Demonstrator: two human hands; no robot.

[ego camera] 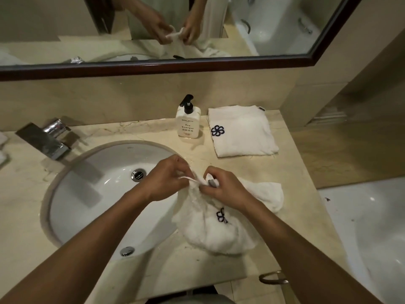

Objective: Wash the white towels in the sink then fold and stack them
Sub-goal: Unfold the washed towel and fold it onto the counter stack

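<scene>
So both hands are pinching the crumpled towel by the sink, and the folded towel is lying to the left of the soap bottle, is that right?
Not quite. The head view shows the folded towel lying to the right of the soap bottle, not the left. The rest holds: the left hand and right hand both pinch the crumpled towel beside the sink.

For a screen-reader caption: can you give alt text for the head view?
Both hands, left hand and right hand, pinch the top edge of a crumpled white towel on the marble counter beside the sink. A folded towel and soap bottle sit behind.
</scene>
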